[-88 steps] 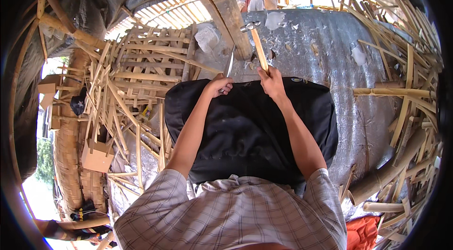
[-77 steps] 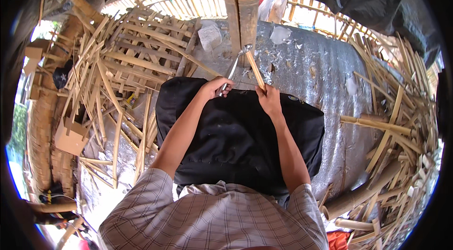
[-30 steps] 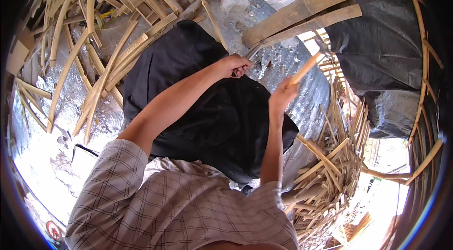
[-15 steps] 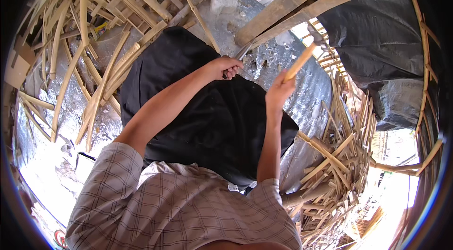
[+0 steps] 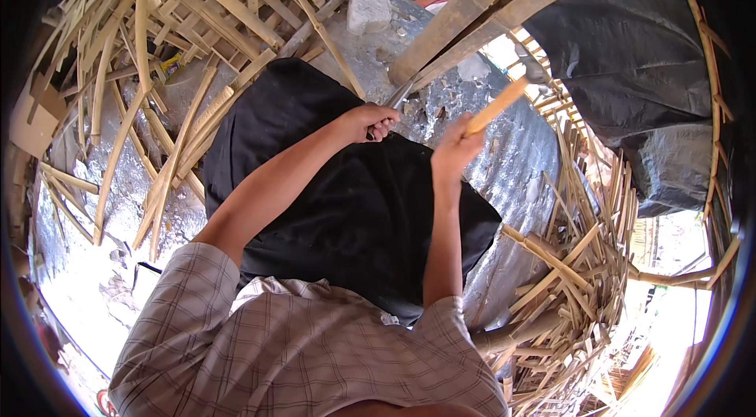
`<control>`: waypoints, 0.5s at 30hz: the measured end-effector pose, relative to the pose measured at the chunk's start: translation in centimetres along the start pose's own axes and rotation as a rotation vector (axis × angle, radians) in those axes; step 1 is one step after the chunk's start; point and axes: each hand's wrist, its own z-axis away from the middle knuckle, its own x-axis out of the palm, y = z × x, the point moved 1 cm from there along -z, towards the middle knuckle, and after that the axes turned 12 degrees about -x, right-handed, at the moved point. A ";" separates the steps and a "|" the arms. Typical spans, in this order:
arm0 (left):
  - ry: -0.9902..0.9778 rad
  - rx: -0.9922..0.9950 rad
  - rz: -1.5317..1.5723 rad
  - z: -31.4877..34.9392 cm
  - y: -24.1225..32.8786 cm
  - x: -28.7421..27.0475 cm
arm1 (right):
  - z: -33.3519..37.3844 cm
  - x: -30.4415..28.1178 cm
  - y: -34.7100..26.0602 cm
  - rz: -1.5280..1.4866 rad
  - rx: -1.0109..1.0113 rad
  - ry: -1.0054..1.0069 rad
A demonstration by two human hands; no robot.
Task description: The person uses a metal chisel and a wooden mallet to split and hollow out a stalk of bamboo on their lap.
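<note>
My left hand (image 5: 372, 122) is closed round a narrow metal blade (image 5: 402, 93); whether it is a knife or a chisel I cannot tell. The blade's tip meets the lower end of a thick bamboo pole (image 5: 461, 15), which slants up to the right with a long dark split along it. In my right hand (image 5: 457, 151) is a hammer (image 5: 496, 107) with a pale wooden handle, raised to the right of the pole. Its metal head is smeared by motion. Black cloth (image 5: 339, 204) lies over my lap beneath both hands.
Crisscrossed bamboo strips (image 5: 213, 3) fill the far left. More split bamboo pieces (image 5: 567, 283) are heaped at the right. A pale block (image 5: 368, 11) rests on the grey ground sheet (image 5: 504, 173). Black plastic sheeting (image 5: 630, 63) hangs at the far right.
The hammer and my right hand have shifted a little down and left, and the handle leans further right. My left hand stays closed on the blade, slightly lower in the picture.
</note>
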 end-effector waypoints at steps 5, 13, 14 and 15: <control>0.131 -0.017 -0.002 -0.7 -0.3 -0.7 | 5.1 1.8 6.6 0.452 -0.032 -0.563; 0.127 -0.007 -0.010 0.2 -0.3 -0.3 | -0.8 -0.2 -4.8 0.155 -0.044 -0.069; 0.103 -0.003 -0.021 0.2 -0.3 -0.1 | 0.2 0.2 -2.2 0.139 -0.048 -0.043; 0.085 0.005 -0.025 0.2 -0.3 -0.1 | 1.3 0.7 0.3 0.117 -0.054 -0.023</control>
